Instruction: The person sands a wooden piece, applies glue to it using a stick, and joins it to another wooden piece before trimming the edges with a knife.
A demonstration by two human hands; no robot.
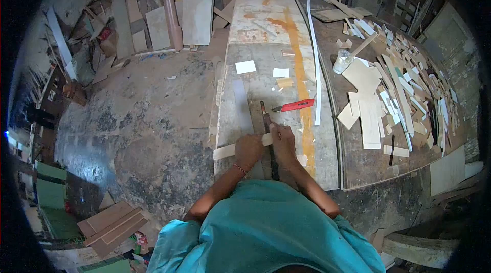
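Teal shirt (286,227); wood strip (223,151) over stained worktable (325,155); boards (198,19) beyond.

Head camera: mounted above and behind the fingers (276,132), facing forward and down; wide field includes worktop (267,76) beyond.

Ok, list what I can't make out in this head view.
In the head view:
Middle of the pale, flat wooden strip: hidden by the left hand.
Grip of the right hand: its back hides the underside.
Contents of the small, whitish jar: too small and blurred.
Any markings on the red-handled knife: too small to read.
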